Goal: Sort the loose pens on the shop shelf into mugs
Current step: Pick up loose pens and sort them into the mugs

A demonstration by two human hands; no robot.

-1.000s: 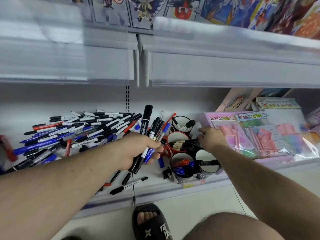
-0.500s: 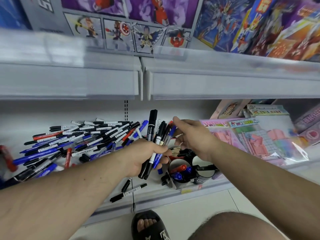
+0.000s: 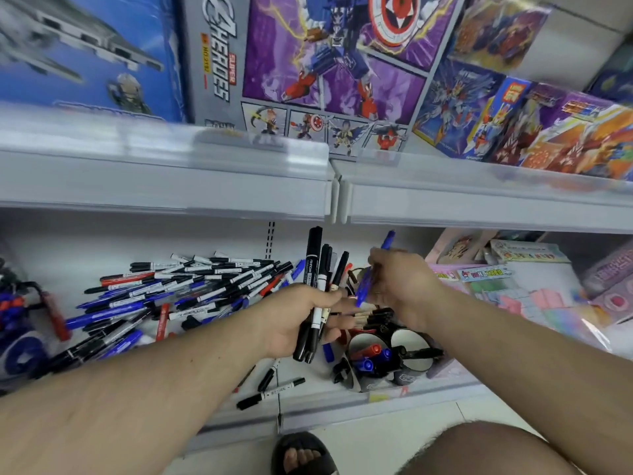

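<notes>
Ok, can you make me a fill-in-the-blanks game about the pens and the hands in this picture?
1. The right hand pinches one pen whose colour is ____.
2. The left hand grips a bunch of pens that are mostly ____ in colour.
3. The big pile of loose pens lies to the ____ of the mugs.

Missing words: blue; black; left

Both forearms are bare, with no sleeves, watch or bracelet showing as far up as the frame reaches. The left hand (image 3: pixel 294 320) and right hand (image 3: pixel 400 282) wear no gloves. Below, a bare knee (image 3: pixel 479 450) shows, and a foot wears a black open-toed slide sandal (image 3: pixel 303 454).
</notes>
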